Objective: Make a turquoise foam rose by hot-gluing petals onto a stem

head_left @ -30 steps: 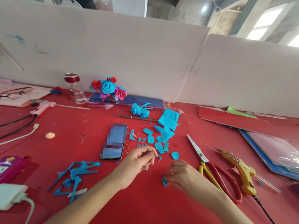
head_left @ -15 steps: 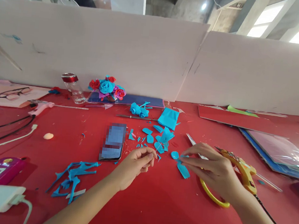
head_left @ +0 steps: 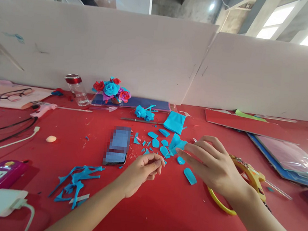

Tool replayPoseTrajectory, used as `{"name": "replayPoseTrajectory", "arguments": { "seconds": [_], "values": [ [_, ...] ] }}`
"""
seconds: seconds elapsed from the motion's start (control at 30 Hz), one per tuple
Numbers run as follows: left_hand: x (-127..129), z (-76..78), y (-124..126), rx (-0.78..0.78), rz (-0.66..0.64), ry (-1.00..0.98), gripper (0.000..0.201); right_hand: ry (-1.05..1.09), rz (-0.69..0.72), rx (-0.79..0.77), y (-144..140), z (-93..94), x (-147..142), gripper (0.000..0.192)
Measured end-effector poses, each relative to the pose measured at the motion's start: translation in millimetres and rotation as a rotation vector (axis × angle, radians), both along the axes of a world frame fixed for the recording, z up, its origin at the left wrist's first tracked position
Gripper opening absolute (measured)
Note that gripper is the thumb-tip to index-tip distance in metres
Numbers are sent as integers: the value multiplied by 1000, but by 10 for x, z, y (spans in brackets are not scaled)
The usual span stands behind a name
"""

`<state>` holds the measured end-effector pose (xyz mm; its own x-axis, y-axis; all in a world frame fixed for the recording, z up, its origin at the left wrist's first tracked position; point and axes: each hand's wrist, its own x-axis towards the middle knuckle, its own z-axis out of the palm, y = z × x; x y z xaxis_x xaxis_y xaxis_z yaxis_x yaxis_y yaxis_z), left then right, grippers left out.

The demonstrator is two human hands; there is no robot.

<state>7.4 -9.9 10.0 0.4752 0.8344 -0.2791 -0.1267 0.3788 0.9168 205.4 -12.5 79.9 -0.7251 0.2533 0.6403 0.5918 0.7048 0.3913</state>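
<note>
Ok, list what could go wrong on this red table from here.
1. The right hand reaches over the scissors toward the blue petal pieces; a wrist could catch the blades.
2. The yellow glue gun lies just beside that wrist; if hot, it might burn.
3. The left hand pinches a thin wire; a nudge could scatter the loose petals, such as the cut petal.

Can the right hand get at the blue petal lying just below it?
Probably yes: the petal lies flat on bare red table, just under the right hand, with nothing covering it.
</note>
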Motion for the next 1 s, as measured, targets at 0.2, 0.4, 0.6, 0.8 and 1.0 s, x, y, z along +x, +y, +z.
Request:
{"name": "replayPoseTrajectory", "arguments": {
  "seconds": [0.2, 0.4, 0.6, 0.8, 1.0],
  "values": [
    [5, 26, -3, -11, 7, 38, 21, -110, -51, 36, 5, 36, 13, 29],
    [-2, -9, -3, 6, -1, 28, 21, -149, -38, 14, 32, 9, 37, 24],
    [5, -5, -6, 16, 3, 52, 22, -182, -4, 36, 60, -5, 56, 23],
    [13, -13, 9, 104, -1, 106, 23, -244, -14, 38, 54, 27, 76, 29],
    [10, -41, 3, 176, -4, 152, 21, -292, -9, 30, 61, 98, 87, 34]
  ]
}}
